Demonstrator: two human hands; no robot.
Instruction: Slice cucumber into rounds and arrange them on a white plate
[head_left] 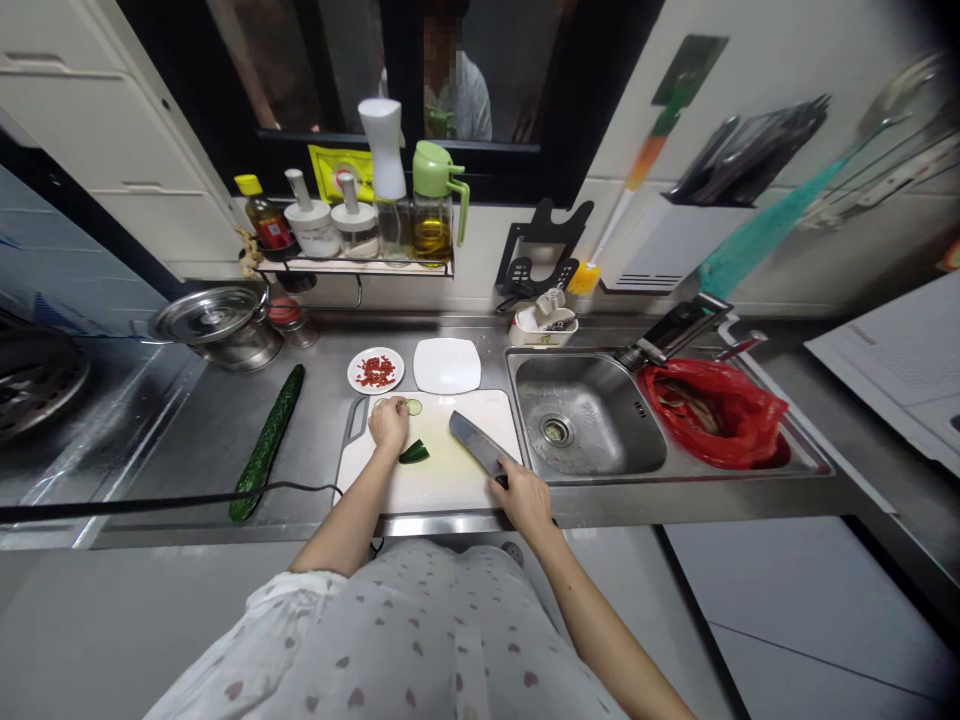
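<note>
On the white cutting board (450,490), my left hand (390,425) reaches to the far left part, its fingers drawn together at thin cucumber slices. One pale cucumber slice (414,407) shows just right of the fingertips; others are partly hidden by the hand. My right hand (529,497) grips the handle of a kitchen knife (476,443), whose broad blade points up and left over the board. Between the hands lies a dark green cut piece of cucumber (414,452). Left of the board rests a long whole cucumber (268,442).
Behind the board stand a small plate (352,372) with chopped red bits and a white square plate (447,366). A sink (592,450) is to the right, with a red plastic bag (750,425) beyond. A lidded pot (236,345) stands far left. A black cable (187,502) crosses the counter.
</note>
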